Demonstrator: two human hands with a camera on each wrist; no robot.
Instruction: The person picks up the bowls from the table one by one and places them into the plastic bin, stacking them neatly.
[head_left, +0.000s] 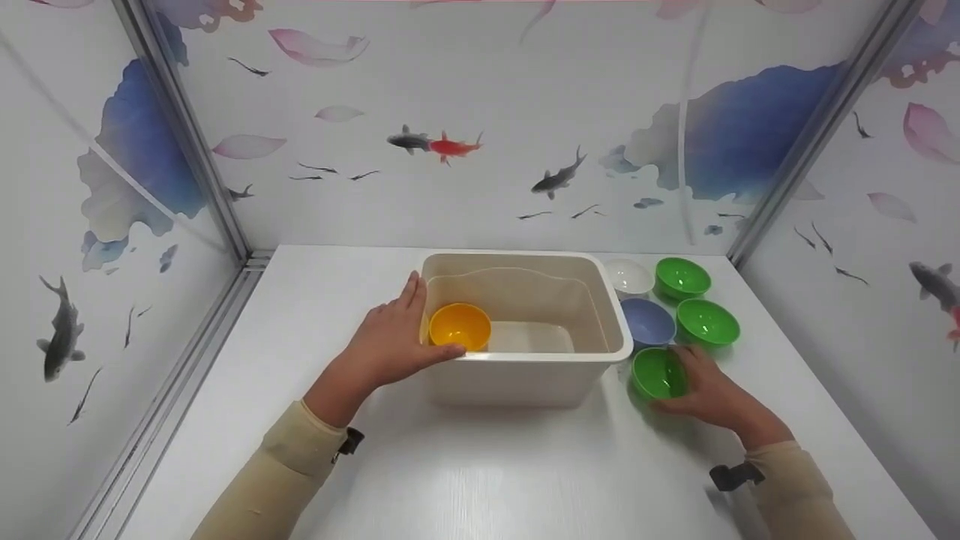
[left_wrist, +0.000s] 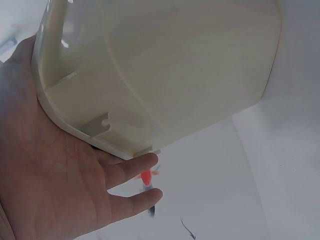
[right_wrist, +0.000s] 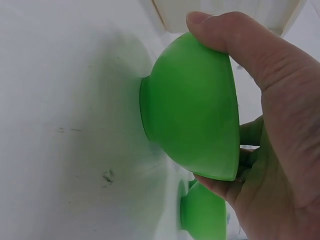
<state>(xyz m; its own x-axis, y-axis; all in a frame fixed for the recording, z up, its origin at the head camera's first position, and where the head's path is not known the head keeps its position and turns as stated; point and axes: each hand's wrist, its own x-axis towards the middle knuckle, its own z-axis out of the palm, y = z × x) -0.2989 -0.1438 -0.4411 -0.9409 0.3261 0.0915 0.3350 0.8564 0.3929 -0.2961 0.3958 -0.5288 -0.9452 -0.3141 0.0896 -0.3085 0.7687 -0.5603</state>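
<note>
Right hand point(head_left: 709, 390): we record thumb and fingers pinching the nearest green bowl point(head_left: 652, 376). Left hand point(head_left: 394, 337): spread, fingers extended, touching the cream bin point(head_left: 517, 382) at its near left corner. Bowl: round, mouth upward, right of the bin. Bin: mouth upward, long axis running left to right.

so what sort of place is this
Probably a small work booth set up for handling things: walls printed with fish and petals surround a white table holding a plastic tub and small bowls.
</note>
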